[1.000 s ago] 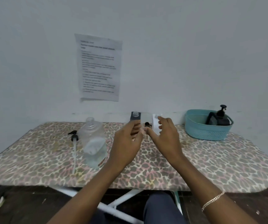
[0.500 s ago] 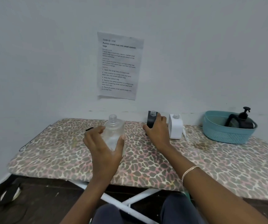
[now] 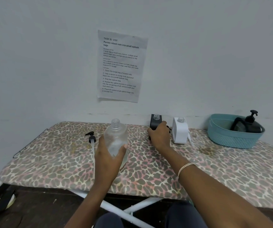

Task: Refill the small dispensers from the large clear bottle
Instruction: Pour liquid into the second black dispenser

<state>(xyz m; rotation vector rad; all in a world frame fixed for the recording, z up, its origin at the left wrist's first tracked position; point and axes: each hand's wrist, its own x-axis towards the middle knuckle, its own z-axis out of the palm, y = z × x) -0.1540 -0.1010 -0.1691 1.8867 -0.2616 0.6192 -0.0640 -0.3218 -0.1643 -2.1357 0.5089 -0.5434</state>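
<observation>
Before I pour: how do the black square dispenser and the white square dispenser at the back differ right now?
Colour: the small black square plastic dispenser is dark, the small white square plastic dispenser pale.
Grip: the right hand holds the black one; nothing touches the white one.
Place: the black one stands nearer the large clear bottle in the left hand; the white one is to its right.
Both are upright, with clear necks open and no pump.

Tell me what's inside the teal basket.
A dark pump dispenser sits inside the teal basket, its pump head above the rim. The basket wall hides its base and anything beneath.
</observation>
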